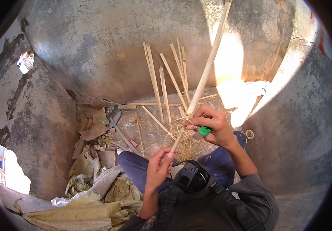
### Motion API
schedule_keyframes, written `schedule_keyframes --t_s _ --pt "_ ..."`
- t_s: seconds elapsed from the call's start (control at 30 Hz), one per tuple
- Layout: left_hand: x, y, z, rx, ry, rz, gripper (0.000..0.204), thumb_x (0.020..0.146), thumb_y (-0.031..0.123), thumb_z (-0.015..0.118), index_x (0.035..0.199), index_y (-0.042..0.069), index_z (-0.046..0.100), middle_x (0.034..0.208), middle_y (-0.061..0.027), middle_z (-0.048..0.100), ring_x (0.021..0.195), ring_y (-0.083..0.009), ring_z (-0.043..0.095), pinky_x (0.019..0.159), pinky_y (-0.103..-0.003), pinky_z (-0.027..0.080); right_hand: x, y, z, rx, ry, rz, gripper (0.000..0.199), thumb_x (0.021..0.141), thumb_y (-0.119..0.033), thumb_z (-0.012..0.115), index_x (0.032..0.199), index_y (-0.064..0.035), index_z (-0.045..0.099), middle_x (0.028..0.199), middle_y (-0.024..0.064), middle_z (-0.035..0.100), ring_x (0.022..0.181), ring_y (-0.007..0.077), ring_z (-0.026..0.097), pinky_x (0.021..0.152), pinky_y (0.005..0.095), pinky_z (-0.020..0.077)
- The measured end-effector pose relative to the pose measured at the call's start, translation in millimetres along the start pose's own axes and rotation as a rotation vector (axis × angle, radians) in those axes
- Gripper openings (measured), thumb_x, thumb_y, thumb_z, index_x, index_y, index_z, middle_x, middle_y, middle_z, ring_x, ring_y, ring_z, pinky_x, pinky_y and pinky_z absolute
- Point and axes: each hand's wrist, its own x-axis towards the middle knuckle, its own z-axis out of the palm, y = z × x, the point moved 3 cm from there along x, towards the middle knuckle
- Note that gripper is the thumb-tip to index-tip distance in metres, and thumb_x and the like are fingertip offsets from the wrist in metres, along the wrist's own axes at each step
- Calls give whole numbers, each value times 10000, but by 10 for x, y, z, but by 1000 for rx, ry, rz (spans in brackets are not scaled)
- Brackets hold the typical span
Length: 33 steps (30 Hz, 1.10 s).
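A long pale bamboo stick (208,73) slants from the top of the view down to my lap. Its lower end is gripped by my left hand (160,168), thumb laid along it. Higher up, beside a rough, frayed joint, my right hand (215,125) has its fingers closed round a green utility knife (204,131); its fingertips touch the stick. A greyish blade seems to show below the green part, partly hidden. Beneath my hands lies a heap of thin straw-coloured shavings (189,148).
Several cut bamboo sticks (166,96) lean against the curved concrete wall (116,50). At the left are rubble (93,129) and crumpled sacks (81,208). An upright bamboo end (249,134) stands by my right knee. Walls close in on both sides.
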Motion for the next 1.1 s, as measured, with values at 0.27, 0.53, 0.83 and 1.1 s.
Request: schedule_keyframes --t_s 0.27,0.53,0.83,1.1 --pt "79 83 109 59 -55 -96 263 1165 273 540 1017 61 590 738 67 482 599 -12 378 526 -223 305 -82 30 106 185 95 51 93 933 -119 823 1015 -83 846 881 58 675 770 200 665 665 337 504" --pt "109 16 132 40 -122 -111 361 1181 381 493 962 97 532 689 85 382 555 -16 304 486 -218 234 -17 138 22 403 -50 143 148 993 -107 751 878 -14 762 814 79 669 751 213 665 673 352 508" --pt "31 10 125 -102 -318 -241 385 1170 410 504 951 95 530 680 76 392 546 -27 308 481 -222 246 -241 509 -61 1021 -376 178 394 1008 -301 740 735 -17 720 673 66 664 525 161 534 500 322 380" --pt "15 -179 194 -563 -667 -489 380 1173 376 495 917 96 495 664 72 363 507 -26 278 439 -224 213 -376 462 92 1619 -388 -24 453 999 -341 778 675 -26 750 664 89 649 514 169 522 476 337 368"
